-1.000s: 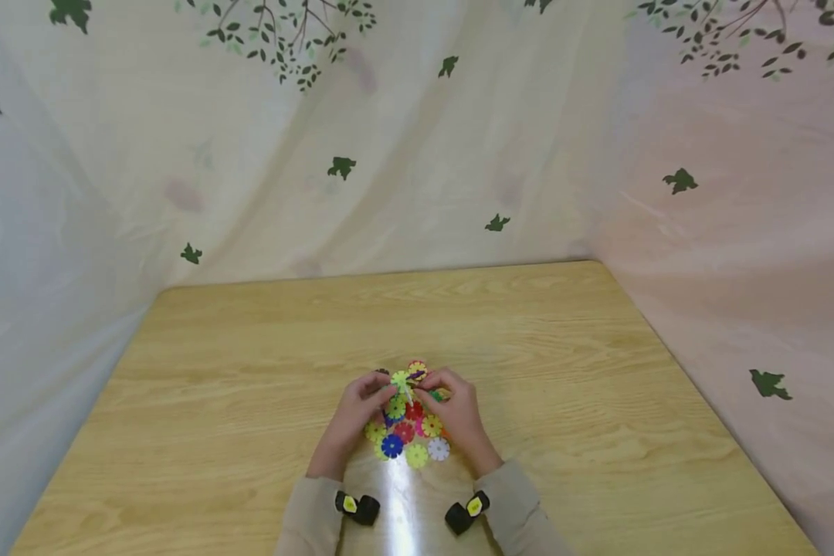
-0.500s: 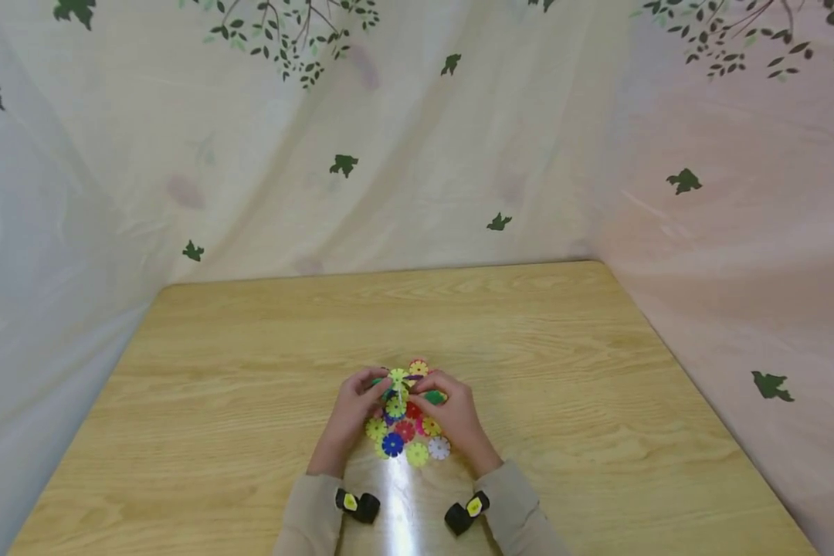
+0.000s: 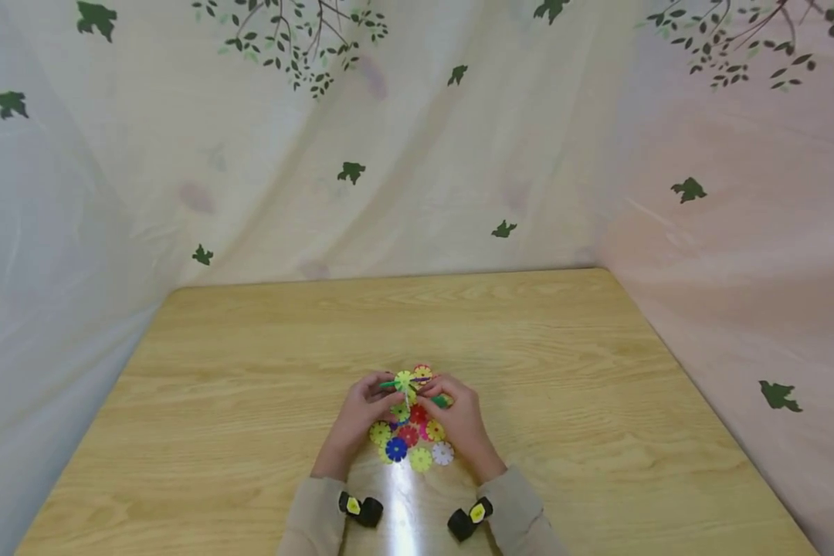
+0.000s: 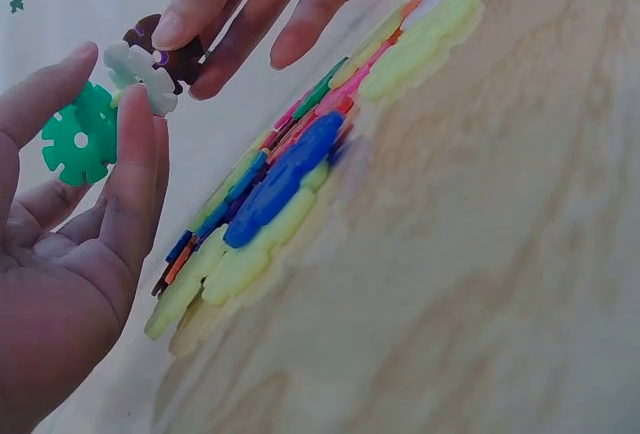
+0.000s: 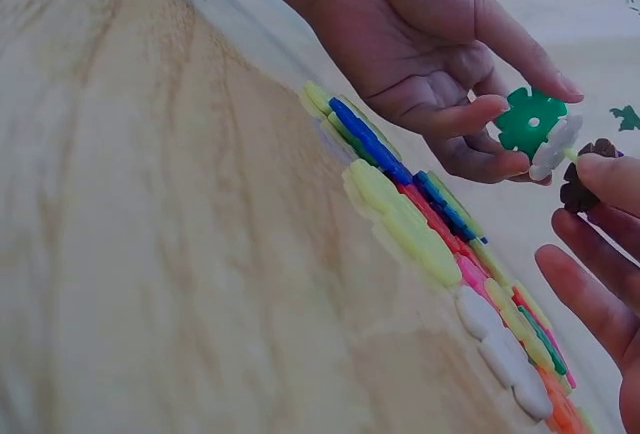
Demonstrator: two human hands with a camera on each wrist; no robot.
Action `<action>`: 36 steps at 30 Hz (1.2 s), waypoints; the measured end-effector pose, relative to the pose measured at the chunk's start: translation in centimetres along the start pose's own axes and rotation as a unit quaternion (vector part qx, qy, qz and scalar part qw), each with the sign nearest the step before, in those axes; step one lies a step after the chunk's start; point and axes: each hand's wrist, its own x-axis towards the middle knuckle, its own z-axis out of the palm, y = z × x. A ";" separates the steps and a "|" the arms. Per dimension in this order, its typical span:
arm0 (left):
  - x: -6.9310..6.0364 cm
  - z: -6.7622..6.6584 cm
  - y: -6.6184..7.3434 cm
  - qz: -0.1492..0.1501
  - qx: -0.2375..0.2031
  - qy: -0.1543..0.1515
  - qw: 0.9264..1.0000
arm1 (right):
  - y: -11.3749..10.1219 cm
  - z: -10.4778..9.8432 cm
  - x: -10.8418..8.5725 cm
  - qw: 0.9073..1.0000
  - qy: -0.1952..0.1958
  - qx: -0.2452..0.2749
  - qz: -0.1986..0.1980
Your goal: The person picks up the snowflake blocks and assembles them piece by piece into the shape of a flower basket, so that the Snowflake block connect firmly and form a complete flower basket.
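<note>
Above a pile of flower-shaped slotted discs, both hands hold a small cluster of joined discs. My left hand (image 3: 357, 417) grips the cluster by its green disc (image 4: 66, 146), between thumb and fingers. Against the green one stands a white disc (image 4: 142, 76), seen at a slant. Opposite, my right hand (image 3: 459, 415) pinches a brown disc (image 5: 582, 190) with thumb and forefinger. A yellow-green disc (image 3: 403, 381) shows on top in the head view, with a purple disc (image 3: 420, 379) edge-on beside it. How the brown disc meets the cluster is partly hidden by fingers.
On the wooden table (image 3: 250, 432), loose discs lie flat below the hands, among them a blue one (image 3: 396, 449), a white one (image 3: 442, 452) and a red one (image 3: 408, 435). A leaf-patterned curtain (image 3: 417, 154) hangs around the table's back and sides.
The joined discs have turned slightly between the fingers, and the green disc now sticks out to the left of the yellow-green one. Both hands keep their hold; the head view has shifted a little.
</note>
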 end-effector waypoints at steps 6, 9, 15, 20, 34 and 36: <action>-0.2 -0.1 0.1 -0.002 -0.025 0.012 1.000 | 0.0 0.1 0.0 1.000 -0.005 0.015 0.019; -0.1 -0.1 0.1 -0.004 -0.030 0.020 0.999 | 0.0 -0.1 0.0 0.999 -0.010 0.017 0.028; 0.0 0.0 0.3 -0.012 -0.039 0.021 0.999 | -0.2 -0.2 0.1 0.999 -0.016 0.020 0.037; 0.0 -0.2 0.2 -0.006 -0.035 0.015 0.999 | 0.1 -0.2 0.1 1.000 -0.017 0.014 0.020; -0.1 -0.3 0.1 0.020 -0.017 0.014 1.000 | 0.4 0.0 0.0 1.000 -0.020 0.008 -0.007; -0.1 -0.5 0.0 0.017 -0.013 0.021 1.000 | 0.5 0.0 -0.1 0.999 -0.034 -0.008 -0.002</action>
